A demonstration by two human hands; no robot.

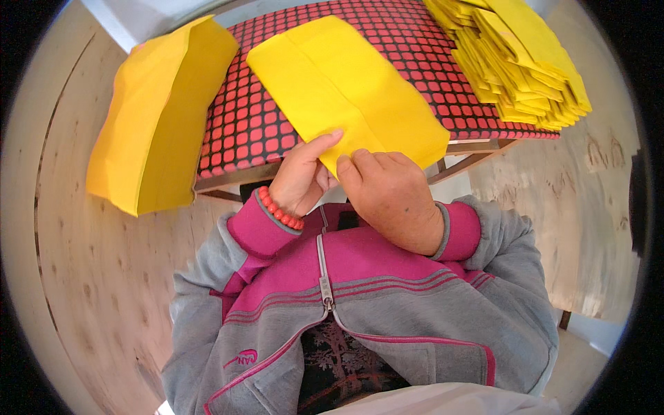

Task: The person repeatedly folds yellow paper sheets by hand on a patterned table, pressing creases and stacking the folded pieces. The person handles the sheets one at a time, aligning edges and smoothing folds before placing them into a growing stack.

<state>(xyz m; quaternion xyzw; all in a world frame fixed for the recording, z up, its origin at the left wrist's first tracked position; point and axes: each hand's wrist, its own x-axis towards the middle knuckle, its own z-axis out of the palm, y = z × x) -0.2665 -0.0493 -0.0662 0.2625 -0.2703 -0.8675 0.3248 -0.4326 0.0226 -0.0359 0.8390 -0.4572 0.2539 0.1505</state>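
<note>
A flat yellow fabric bag [353,86] with a seam across it lies slanted on the table, its near edge reaching past the table's front. My left hand [304,169] pinches that near edge, thumb on top and the other fingers mostly hidden below. Just to its right, my right hand [391,197] is closed over the same edge with curled fingers, its thumb close to the left hand. A second yellow bag [162,114], opened out into a boxy shape, stands at the left side of the table.
A thick pile of folded yellow bags [522,66] sits at the table's far right. The table [242,138] has a red and black checked cover and a wooden frame. Pale wooden boards [83,277] lie on both sides.
</note>
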